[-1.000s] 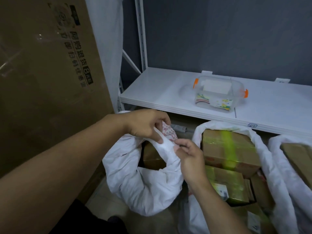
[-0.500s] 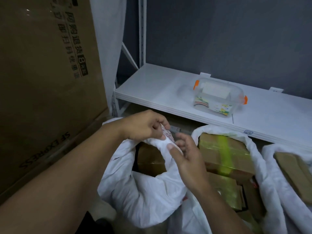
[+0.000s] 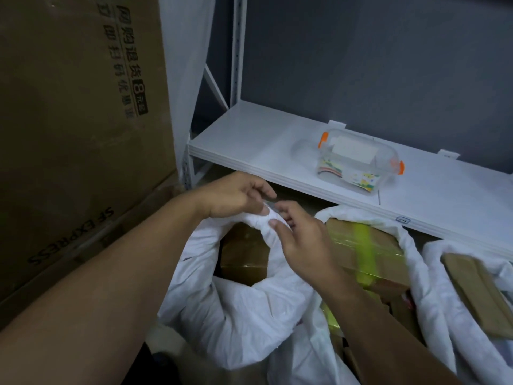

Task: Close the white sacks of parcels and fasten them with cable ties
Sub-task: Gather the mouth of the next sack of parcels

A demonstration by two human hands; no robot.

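A white sack (image 3: 238,309) stands on the floor in front of me, its mouth partly open over a brown parcel (image 3: 244,254). My left hand (image 3: 236,194) grips the bunched rim of that sack from above. My right hand (image 3: 299,240) pinches the same bunched rim from the right, thumb on the fabric. Between the fingertips of both hands shows a small pale strip, too blurred to name. A second white sack (image 3: 405,245) to the right stands open with a taped brown parcel (image 3: 366,251) inside. A third open sack (image 3: 472,301) stands at the far right.
A large cardboard box (image 3: 77,129) rises close on my left. A white metal shelf (image 3: 266,151) runs behind the sacks, with a clear plastic container (image 3: 358,162) with orange clips on it. A grey wall stands behind.
Both hands have drawn closer together on the sack's rim and bunched it tighter. The view has shifted, so the sacks sit lower and more to the right.
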